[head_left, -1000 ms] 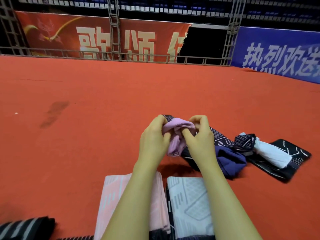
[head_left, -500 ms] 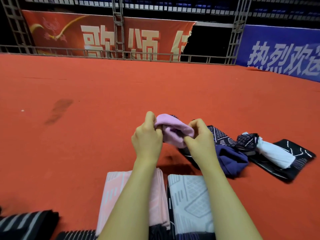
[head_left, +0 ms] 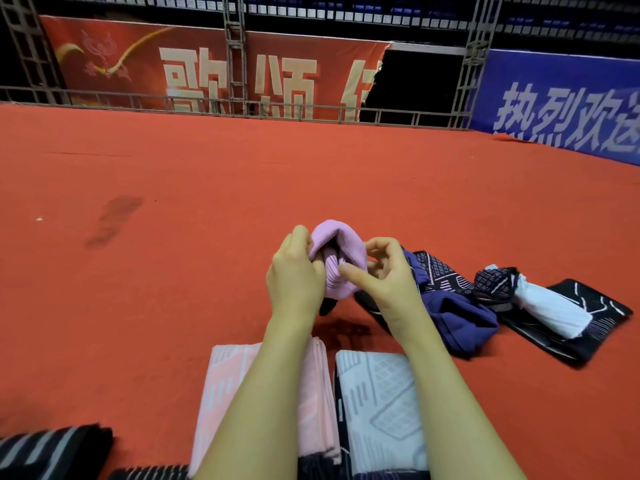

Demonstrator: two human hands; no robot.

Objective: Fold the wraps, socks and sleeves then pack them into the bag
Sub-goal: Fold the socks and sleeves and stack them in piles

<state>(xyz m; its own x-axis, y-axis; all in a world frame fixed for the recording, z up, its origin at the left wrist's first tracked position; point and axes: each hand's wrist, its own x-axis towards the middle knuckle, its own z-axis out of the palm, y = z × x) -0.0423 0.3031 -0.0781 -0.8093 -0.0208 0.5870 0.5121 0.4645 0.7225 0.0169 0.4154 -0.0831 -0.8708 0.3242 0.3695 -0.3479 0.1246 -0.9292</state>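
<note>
Gripping pink sock (head_left: 341, 258), left hand (head_left: 294, 271).

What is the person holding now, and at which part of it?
A lilac knitted sock, bunched up above the red carpet. The left hand grips its left edge; the right hand pinches the ribbed part at its middle, thumb in front.

Pink sock (head_left: 341, 258) in my left hand (head_left: 294, 275) and right hand (head_left: 388, 282): soft knit cloth, matt, ribbed in part. Pink folded wrap (head_left: 225, 386) and white folded wrap (head_left: 381, 403): woven cloth, matt, raised pattern. Navy piece (head_left: 460, 323): smooth matt fabric. Black patterned wrap (head_left: 595, 306): matt cloth. White sleeve (head_left: 547, 311): finely ribbed cloth. Floor (head_left: 173, 271): red carpet, matt, felt-like. Railing (head_left: 235, 64): metal truss, dull. Banners (head_left: 561, 98): slightly glossy sheet
</note>
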